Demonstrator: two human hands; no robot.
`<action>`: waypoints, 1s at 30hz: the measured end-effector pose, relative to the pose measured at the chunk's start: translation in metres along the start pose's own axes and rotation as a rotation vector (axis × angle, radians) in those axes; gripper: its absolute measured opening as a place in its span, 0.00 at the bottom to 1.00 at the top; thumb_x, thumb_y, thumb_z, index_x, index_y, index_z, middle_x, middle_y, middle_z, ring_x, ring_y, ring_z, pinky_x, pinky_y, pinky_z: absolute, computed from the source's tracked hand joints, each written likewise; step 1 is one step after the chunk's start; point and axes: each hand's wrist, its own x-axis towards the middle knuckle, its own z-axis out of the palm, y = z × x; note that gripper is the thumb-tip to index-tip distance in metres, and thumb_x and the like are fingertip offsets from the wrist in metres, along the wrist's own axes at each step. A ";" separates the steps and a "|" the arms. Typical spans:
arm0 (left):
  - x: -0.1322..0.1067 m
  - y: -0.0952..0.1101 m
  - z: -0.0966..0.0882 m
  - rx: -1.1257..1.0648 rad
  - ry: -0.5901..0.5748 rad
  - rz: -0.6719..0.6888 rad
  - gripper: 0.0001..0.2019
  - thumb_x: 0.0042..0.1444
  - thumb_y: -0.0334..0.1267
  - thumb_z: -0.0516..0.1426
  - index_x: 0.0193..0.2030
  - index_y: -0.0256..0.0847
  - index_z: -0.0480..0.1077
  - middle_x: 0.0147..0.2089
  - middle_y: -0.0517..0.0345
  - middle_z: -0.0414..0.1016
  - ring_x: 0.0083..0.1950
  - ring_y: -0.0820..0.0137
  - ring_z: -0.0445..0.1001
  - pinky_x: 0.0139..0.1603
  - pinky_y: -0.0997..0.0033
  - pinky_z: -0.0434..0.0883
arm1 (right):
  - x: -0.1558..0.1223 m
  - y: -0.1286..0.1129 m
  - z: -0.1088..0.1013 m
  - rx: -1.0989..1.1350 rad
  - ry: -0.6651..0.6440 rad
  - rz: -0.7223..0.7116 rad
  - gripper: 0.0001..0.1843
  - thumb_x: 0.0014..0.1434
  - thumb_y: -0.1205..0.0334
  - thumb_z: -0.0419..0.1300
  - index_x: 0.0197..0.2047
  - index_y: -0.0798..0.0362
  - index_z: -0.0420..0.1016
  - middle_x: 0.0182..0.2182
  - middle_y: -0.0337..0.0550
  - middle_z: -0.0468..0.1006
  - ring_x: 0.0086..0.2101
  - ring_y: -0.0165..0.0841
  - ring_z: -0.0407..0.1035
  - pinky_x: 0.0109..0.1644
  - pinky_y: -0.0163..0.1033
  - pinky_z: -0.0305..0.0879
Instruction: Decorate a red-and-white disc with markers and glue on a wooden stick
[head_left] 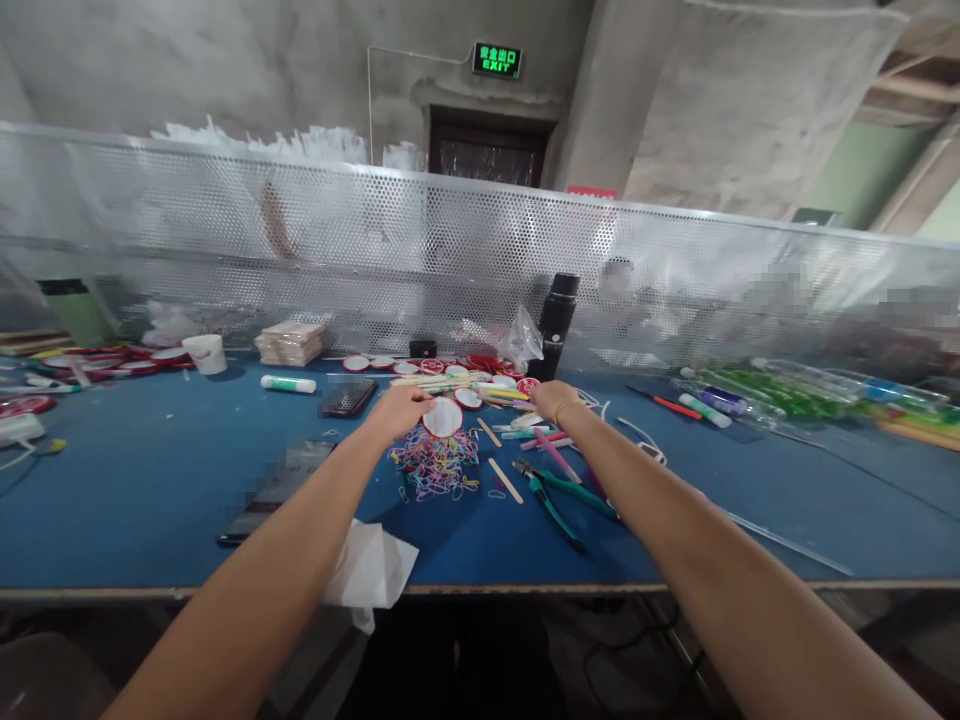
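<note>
My left hand has its fingers pinched at the left edge of a round white disc with a red rim. Just below lies a heap of small colourful loops. My right hand reaches to the right side of a pile of red-rimmed discs and thin sticks. Its fingertips are partly hidden, and I cannot make out a thing in them. Teal-handled pliers lie near my right forearm. Two loose wooden sticks rest between the loops and the pliers.
A black flask stands behind my right hand, beside a clear plastic bag. On the left are a dark phone, a glue stick, stacked wooden pieces and a white cup. A perforated metal screen borders the blue table.
</note>
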 end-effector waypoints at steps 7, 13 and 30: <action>0.001 0.000 0.000 0.027 -0.023 0.004 0.13 0.53 0.46 0.58 0.36 0.41 0.80 0.29 0.58 0.77 0.33 0.68 0.71 0.33 0.73 0.61 | 0.005 0.012 -0.013 0.183 0.027 -0.095 0.14 0.59 0.62 0.58 0.42 0.59 0.82 0.38 0.56 0.81 0.40 0.41 0.74 0.43 0.38 0.65; -0.002 0.003 0.000 0.059 -0.125 0.040 0.13 0.54 0.45 0.57 0.32 0.38 0.78 0.25 0.60 0.72 0.27 0.71 0.65 0.29 0.72 0.57 | -0.009 0.005 -0.018 0.427 -0.015 -0.343 0.17 0.58 0.58 0.55 0.44 0.54 0.82 0.35 0.39 0.80 0.35 0.31 0.70 0.35 0.31 0.61; 0.003 -0.006 0.003 0.060 -0.123 0.053 0.14 0.53 0.46 0.57 0.33 0.39 0.79 0.26 0.60 0.74 0.28 0.70 0.67 0.30 0.70 0.58 | 0.005 -0.009 -0.015 0.341 0.068 -0.163 0.15 0.58 0.63 0.57 0.46 0.59 0.78 0.42 0.51 0.80 0.40 0.37 0.72 0.40 0.33 0.61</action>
